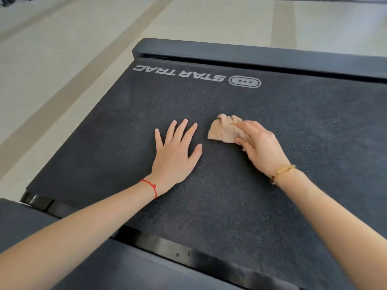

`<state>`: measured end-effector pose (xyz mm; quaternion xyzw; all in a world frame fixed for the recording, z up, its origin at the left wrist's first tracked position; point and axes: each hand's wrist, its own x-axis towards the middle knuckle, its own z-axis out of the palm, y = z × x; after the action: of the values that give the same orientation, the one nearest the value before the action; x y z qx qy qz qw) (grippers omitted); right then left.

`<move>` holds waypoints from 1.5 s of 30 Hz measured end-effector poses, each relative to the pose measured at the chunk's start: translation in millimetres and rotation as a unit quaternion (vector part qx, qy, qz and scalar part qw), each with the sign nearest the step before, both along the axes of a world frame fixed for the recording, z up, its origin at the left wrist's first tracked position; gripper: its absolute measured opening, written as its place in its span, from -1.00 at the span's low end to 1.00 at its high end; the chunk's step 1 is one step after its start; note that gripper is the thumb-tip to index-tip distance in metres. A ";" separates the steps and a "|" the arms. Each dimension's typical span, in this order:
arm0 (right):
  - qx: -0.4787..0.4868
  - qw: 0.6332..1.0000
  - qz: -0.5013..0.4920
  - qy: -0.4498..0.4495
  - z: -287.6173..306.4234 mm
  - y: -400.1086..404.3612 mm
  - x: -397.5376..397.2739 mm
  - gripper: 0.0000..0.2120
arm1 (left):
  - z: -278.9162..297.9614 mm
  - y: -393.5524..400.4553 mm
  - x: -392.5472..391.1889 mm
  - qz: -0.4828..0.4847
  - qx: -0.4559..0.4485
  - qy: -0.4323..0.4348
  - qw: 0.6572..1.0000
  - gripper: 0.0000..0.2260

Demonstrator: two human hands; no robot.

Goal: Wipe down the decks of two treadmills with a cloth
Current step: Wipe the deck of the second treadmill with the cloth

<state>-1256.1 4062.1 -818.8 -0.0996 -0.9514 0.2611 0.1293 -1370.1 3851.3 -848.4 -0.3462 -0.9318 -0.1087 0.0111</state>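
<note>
My right hand has its grip curled round a small crumpled beige terry cloth, fingers folded over its near edge and the bunched part sticking out ahead of my knuckles. The cloth rests on the dark grey, fine-grained treadmill belt, about midway across the deck and nearer than the white STAR TRAC lettering printed at the far end. My left hand lies flat on the belt just beside the cloth, fingers straight and spread, holding nothing; I judge it is bracing me while I lean over.

The cloth looks soft and very light, limp enough to fold wherever I press it. It will not keep a shape, so a pinch at one corner would let the rest drag and roll up. Better, I think, to keep it gathered under my palm and fingers as it is now, with enough cloth spread beneath to meet the belt. Nothing about it is fragile, and it should not slip out of my grip.

The belt seems rough, close to a sandpaper texture, so I expect the terry loops to catch and drag rather than glide. That calls for firm downward pressure and steady strokes. The belt may also roll under a hard push along its length; my flat left hand could help hold it still.

The black side rail nearest me and the far end cap frame the deck. Beyond lies pale tiled floor.
</note>
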 end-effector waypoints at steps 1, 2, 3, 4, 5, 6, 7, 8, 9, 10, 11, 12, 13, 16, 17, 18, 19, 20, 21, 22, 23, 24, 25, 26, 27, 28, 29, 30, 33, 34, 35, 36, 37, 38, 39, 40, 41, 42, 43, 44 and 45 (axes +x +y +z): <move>-0.003 1.000 -0.025 -0.003 1.6 0.1 -3.2 -0.65 | 0.0 -0.4 0.1 -0.001 0.000 0.001 1.000 -0.44; -0.006 0.999 -0.042 -0.003 1.9 -3.0 -4.1 -0.65 | 0.2 -0.5 0.3 0.000 0.000 0.002 1.000 -0.44; -0.010 0.999 -0.051 -0.002 1.8 -9.3 -2.5 -0.66 | 0.3 -0.4 0.7 -0.001 -0.001 0.003 1.000 -0.44; -0.014 0.999 -0.052 -0.001 1.3 -18.1 2.2 -0.66 | 0.7 -0.5 1.1 -0.002 -0.002 0.004 1.000 -0.44; -0.021 0.999 -0.046 -0.002 0.8 -28.3 9.9 -0.67 | 0.9 -0.8 1.8 -0.003 -0.002 0.004 1.000 -0.44; -0.027 0.999 -0.037 -0.004 0.8 -38.7 19.8 -0.67 | 1.2 -1.0 2.3 -0.005 -0.002 0.003 1.000 -0.44; -0.032 0.999 -0.028 -0.005 1.0 -49.6 31.2 -0.67 | 1.4 -1.4 2.1 -0.008 -0.004 0.002 1.000 -0.44; -0.037 0.999 -0.019 -0.006 1.1 -60.5 43.7 -0.66 | 1.5 -2.2 1.6 -0.009 -0.005 0.002 1.000 -0.43; -0.041 0.999 -0.010 -0.007 1.1 -71.3 56.6 -0.65 | 1.5 -3.1 1.1 -0.011 -0.005 0.001 1.000 -0.43; -0.044 0.999 -0.003 -0.008 0.7 -81.5 69.6 -0.63 | 1.4 -3.7 0.8 -0.012 -0.003 0.001 1.000 -0.43; -0.046 0.999 0.000 -0.008 0.2 -90.4 82.1 -0.62 | 0.9 -4.2 0.6 -0.013 -0.001 0.000 1.000 -0.43; -0.046 0.999 -0.001 -0.009 -0.3 -97.4 93.2 -0.61 | 0.5 -4.5 0.4 -0.014 0.002 0.000 1.000 -0.44; -0.042 0.999 -0.006 -0.010 -0.1 -103.0 103.1 -0.60 | 0.2 -4.9 0.7 -0.014 0.003 -0.001 1.000 -0.44; -0.018 0.999 -0.032 -0.017 4.5 -108.8 118.4 -0.60 | 2.5 -6.3 1.7 -0.016 0.002 -0.006 1.000 -0.46; -0.013 0.999 -0.043 -0.025 6.6 -107.4 119.1 -0.60 | 4.3 -6.8 2.3 -0.017 0.002 -0.010 1.000 -0.47; -0.011 0.998 -0.059 -0.031 8.3 -104.3 118.4 -0.61 | 6.1 -7.5 3.3 -0.019 0.002 -0.014 1.000 -0.48; -0.015 0.996 -0.082 -0.031 9.6 -99.7 116.8 -0.61 | 7.8 -8.0 4.0 -0.022 0.001 -0.017 1.000 -0.49; -0.024 0.993 -0.111 -0.026 10.5 -94.1 114.9 -0.61 | 9.5 -8.7 4.1 -0.025 -0.003 -0.021 0.999 -0.49; -0.034 0.989 -0.142 -0.021 10.8 -88.9 113.3 -0.61 | 10.5 -10.5 4.3 -0.028 -0.007 -0.025 0.999 -0.49; -0.043 0.984 -0.170 -0.014 10.9 -85.0 111.6 -0.60 | 10.4 -12.3 4.4 -0.032 -0.009 -0.024 0.999 -0.49; -0.050 0.980 -0.194 -0.007 10.6 -83.6 109.6 -0.60 | 9.9 -14.0 4.2 -0.037 -0.010 -0.019 0.999 -0.49; -0.056 0.976 -0.210 0.000 10.2 -85.6 107.1 -0.61 | 9.5 -15.9 3.4 -0.041 -0.010 -0.013 0.999 -0.50; -0.063 0.974 -0.216 0.005 9.1 -90.8 104.3 -0.62 | 8.5 -18.3 2.5 -0.042 -0.008 -0.010 0.999 -0.50; -0.068 0.976 -0.206 0.008 7.7 -98.7 102.2 -0.62 | 7.3 -21.1 2.5 -0.041 -0.005 -0.008 0.999 -0.50; -0.071 0.981 -0.182 0.010 5.6 -109.2 101.3 -0.62 | 6.4 -24.7 4.2 -0.041 -0.002 -0.007 0.999 -0.50; -0.075 0.986 -0.148 0.012 3.9 -120.4 101.7 -0.62 | 5.8 -29.1 7.3 -0.041 0.003 -0.006 0.999 -0.50; -0.079 0.991 -0.111 0.012 3.4 -131.1 102.5 -0.61 | 5.5 -34.1 10.9 -0.042 0.008 -0.005 0.999 -0.50; -0.083 0.994 -0.075 0.010 3.9 -139.7 102.3 -0.61 | 6.3 -39.5 14.1 -0.044 0.012 -0.005 0.999 -0.51; -0.072 0.997 -0.009 -0.008 3.3 -152.8 102.5 -0.61 | 8.8 -61.3 22.7 -0.045 0.015 -0.010 0.999 -0.52; -0.069 0.998 -0.005 -0.010 3.5 -152.0 102.6 -0.62 | 9.0 -68.4 24.3 -0.043 0.015 -0.011 0.999 -0.52; -0.066 0.998 -0.004 -0.011 3.8 -148.5 102.9 -0.63 | 9.2 -75.2 25.6 -0.040 0.014 -0.013 0.999 -0.52; -0.062 0.998 -0.007 -0.011 3.9 -142.4 103.7 -0.64 | 9.5 -80.9 26.7 -0.038 0.014 -0.016 0.999 -0.52; -0.052 0.998 -0.016 -0.010 3.5 -133.8 104.4 -0.64 | 9.5 -85.5 27.4 -0.037 0.015 -0.017 0.999 -0.52; -0.042 0.999 -0.033 -0.006 2.9 -123.4 104.8 -0.65 | 9.2 -89.2 28.1 -0.038 0.017 -0.017 0.999 -0.52; -0.034 0.998 -0.057 -0.002 2.9 -112.1 104.5 -0.65 | 9.0 -92.2 28.8 -0.038 0.020 -0.016 0.999 -0.53; -0.031 0.996 -0.087 -0.001 3.5 -100.8 103.4 -0.65 | 9.1 -94.2 29.2 -0.037 0.026 -0.017 0.999 -0.54; -0.031 0.993 -0.116 0.000 4.5 -91.8 102.5 -0.66 | 9.3 -95.5 29.9 -0.033 0.035 -0.018 0.999 -0.54; -0.032 0.990 -0.136 0.001 4.7 -87.0 101.4 -0.67 | 9.5 -96.0 31.0 -0.028 0.045 -0.019 0.998 -0.55; -0.034 0.989 -0.142 0.003 4.1 -86.7 100.7 -0.68 | 9.5 -95.8 32.5 -0.023 0.053 -0.018 0.998 -0.56; -0.038 0.991 -0.132 0.005 3.3 -91.6 100.1 -0.68 | 9.6 -95.5 33.5 -0.020 0.058 -0.017 0.998 -0.56; -0.045 0.993 -0.108 0.008 2.5 -99.8 100.0 -0.69 | 9.3 -95.0 34.5 -0.017 0.061 -0.016 0.998 -0.57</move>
<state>-1156.1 3962.3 -816.3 -0.2057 -0.9213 0.2887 0.1598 -1335.6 3756.3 -839.1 -0.3591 -0.9173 -0.1714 0.0152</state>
